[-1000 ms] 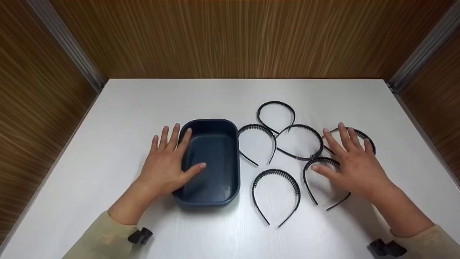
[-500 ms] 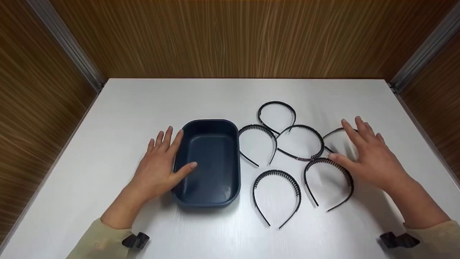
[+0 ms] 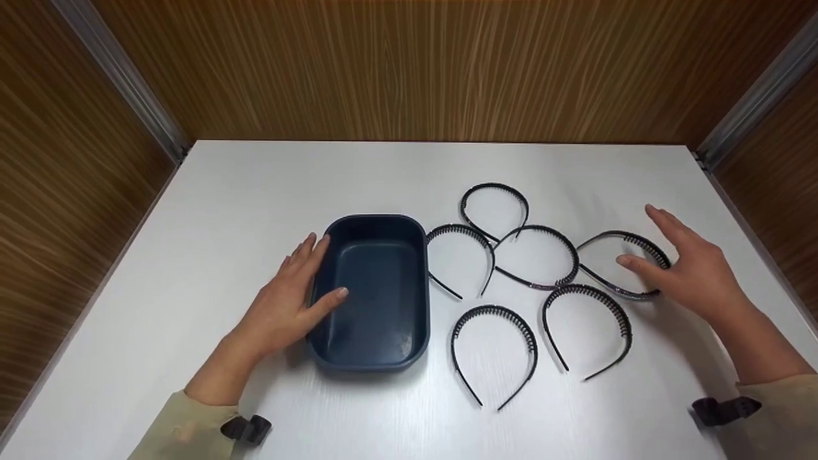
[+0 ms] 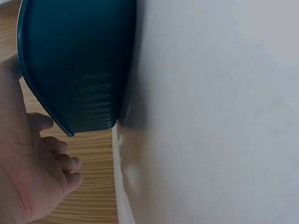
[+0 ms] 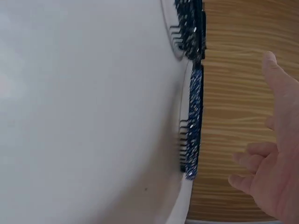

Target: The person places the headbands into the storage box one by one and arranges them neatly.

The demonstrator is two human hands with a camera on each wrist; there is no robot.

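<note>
A dark blue rectangular tray (image 3: 377, 358) stands on the white table (image 3: 211, 211), empty inside. My left hand (image 3: 291, 297) lies open against the tray's left rim, thumb over the edge; the left wrist view shows the tray wall (image 4: 79, 70) beside that hand (image 4: 32, 177). Several black toothed headbands lie right of the tray: one nearest the tray (image 3: 461, 231), one farthest back (image 3: 493, 187), one in the middle (image 3: 562, 246), two at the front (image 3: 495, 311) (image 3: 604, 301). My right hand (image 3: 693, 265) hovers open over the rightmost headband (image 3: 632, 239), holding nothing. The right wrist view shows headband teeth (image 5: 192, 126) edge-on.
Wood-grain walls (image 3: 409, 70) close in the table at the back and both sides. Bare tabletop lies left of the tray and along the back. Black wrist straps (image 3: 246, 428) (image 3: 725, 409) sit at my sleeves.
My right hand has drawn back to the right, off the headbands, uncovering the rightmost one. My left hand has slid slightly left, from inside the tray to its rim.
</note>
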